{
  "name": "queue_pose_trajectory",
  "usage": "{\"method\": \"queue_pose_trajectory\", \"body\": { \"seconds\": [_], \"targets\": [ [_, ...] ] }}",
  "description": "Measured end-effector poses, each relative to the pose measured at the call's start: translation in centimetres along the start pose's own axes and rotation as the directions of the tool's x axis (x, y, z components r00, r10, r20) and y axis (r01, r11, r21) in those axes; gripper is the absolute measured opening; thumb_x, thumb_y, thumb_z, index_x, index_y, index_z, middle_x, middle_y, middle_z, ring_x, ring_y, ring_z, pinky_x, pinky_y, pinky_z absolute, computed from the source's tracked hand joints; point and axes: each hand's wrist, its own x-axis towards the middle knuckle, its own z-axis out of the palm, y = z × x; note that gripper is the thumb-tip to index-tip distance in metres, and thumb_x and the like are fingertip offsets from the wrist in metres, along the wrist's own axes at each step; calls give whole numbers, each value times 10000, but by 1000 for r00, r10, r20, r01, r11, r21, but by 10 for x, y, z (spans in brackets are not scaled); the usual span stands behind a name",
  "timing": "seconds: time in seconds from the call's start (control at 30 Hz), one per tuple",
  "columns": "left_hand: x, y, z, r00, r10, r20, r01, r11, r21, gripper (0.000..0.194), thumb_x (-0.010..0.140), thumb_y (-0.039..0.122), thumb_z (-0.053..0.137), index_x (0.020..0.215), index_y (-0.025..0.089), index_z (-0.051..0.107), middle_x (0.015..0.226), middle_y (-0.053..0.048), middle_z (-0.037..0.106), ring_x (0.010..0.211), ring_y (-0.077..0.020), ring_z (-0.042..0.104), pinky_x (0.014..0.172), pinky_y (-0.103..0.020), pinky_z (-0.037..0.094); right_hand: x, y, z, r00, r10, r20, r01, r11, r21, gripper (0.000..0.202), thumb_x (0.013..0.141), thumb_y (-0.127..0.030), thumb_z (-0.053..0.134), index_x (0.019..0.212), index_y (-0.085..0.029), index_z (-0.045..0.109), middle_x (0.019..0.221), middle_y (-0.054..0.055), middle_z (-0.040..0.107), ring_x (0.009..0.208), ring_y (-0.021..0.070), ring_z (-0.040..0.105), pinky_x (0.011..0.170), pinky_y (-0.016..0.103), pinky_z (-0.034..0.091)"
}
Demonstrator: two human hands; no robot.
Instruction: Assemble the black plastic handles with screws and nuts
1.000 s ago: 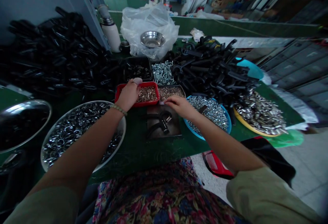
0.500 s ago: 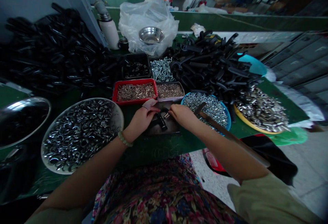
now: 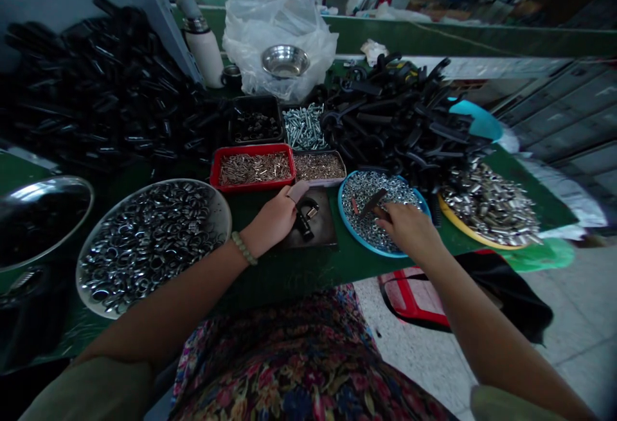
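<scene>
My left hand (image 3: 276, 218) is closed at the upper left of a small black part (image 3: 303, 223), its covered fingertip against the part. That part lies on a dark metal plate (image 3: 326, 231), with a small shiny metal piece (image 3: 312, 212) in its curved end. Over the blue basin (image 3: 343, 218) of small silvery pieces, my right hand (image 3: 407, 225) has its fingers wrapped round a hammer just behind the dark hammer head (image 3: 373, 203). The rest of the handle is hidden by my hand and forearm.
Behind the plate stand a red tray (image 3: 216, 175) of pins and a tray of small rivets (image 3: 321, 167). A round tray (image 3: 222, 212) of metal rings is at left, a yellow basin (image 3: 460, 228) at right. Black parts (image 3: 395, 119) are heaped behind; a steel bowl (image 3: 285, 62) rests on plastic.
My right hand has left the black part, moved right and closed on the hammer. The metal piece stays in the black part, where my left hand remains.
</scene>
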Motion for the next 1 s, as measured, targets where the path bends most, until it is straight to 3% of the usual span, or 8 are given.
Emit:
{"method": "queue_pose_trajectory", "body": {
  "seconds": [0.13, 0.27, 0.43, 0.53, 0.67, 0.8, 0.87, 1.0],
  "targets": [
    [-1, 5, 1, 995, 75, 65, -80, 994, 76, 319, 951, 242, 350, 1192, 209, 557, 1197, -70, 595, 817, -134, 637, 792, -252, 488, -11, 3, 4, 999, 5, 47, -5, 1000, 10, 228, 906, -255, 474, 1051, -132, 600, 989, 162, 666, 941, 292, 626, 764, 401, 462],
    [-13, -4, 4, 992, 103, 70, -112, 985, 132, 345, 976, 274, 321, 1213, 200, 562, 1236, -60, 611, 978, -169, 632, 920, -294, 465, -15, -33, -14, 998, 57, -35, -43, 948, 315, 332, 960, -251, 341, 1230, -153, 508, 1119, 162, 653, 924, 264, 664, 733, 362, 491],
    [-34, -15, 6, 989, 143, 25, -144, 942, 304, 373, 872, 305, 561, 1236, 226, 588, 1351, -101, 526, 1268, -291, 437, 1097, -485, 320, -3, -76, -42, 992, -110, -67, 128, 784, 608, 318, 967, -268, 354, 1239, -192, 499, 1116, 119, 680, 955, 244, 673, 778, 340, 503],
    [-42, -18, 8, 994, 111, 8, -108, 947, 302, 446, 851, 274, 584, 1295, 256, 545, 1361, -96, 503, 1266, -283, 436, 1117, -500, 289, 8, -85, -46, 992, -96, -78, 124, 770, 626, 317, 967, -262, 353, 1240, -185, 495, 1147, 126, 667, 978, 247, 665, 804, 354, 497],
    [-43, -21, 11, 995, 102, -3, -97, 954, 284, 440, 851, 253, 579, 1288, 273, 533, 1341, -84, 510, 1245, -277, 454, 1114, -503, 282, 15, -93, -51, 987, -158, 27, 114, 812, 572, 295, 964, -236, 356, 1196, -176, 528, 1131, 136, 673, 945, 247, 669, 831, 369, 485],
    [-40, -27, 12, 997, 57, -58, -46, 983, 180, 596, 794, 265, 657, 1333, 200, 413, 1264, -111, 562, 1193, -271, 506, 1074, -477, 339, 14, -113, -61, 977, -194, -90, 209, 775, 596, 336, 978, -275, 325, 1262, -213, 494, 1201, 117, 645, 1009, 245, 652, 874, 390, 468],
    [-38, -29, 12, 995, 24, -102, -12, 993, 117, 715, 759, 251, 695, 1364, 176, 321, 1248, -113, 578, 1182, -262, 521, 1060, -457, 356, 15, -122, -62, 966, -254, -51, 237, 785, 573, 339, 976, -280, 331, 1255, -208, 510, 1140, 121, 672, 974, 252, 662, 868, 409, 467],
    [-40, -24, 12, 995, 64, -74, -50, 983, 178, 656, 785, 243, 675, 1351, 223, 344, 1282, -87, 557, 1200, -254, 496, 1082, -458, 322, 15, -111, -53, 969, -245, 21, 197, 825, 530, 347, 980, -293, 340, 1275, -205, 502, 1120, 111, 683, 960, 244, 666, 845, 377, 481]
  ]
}}
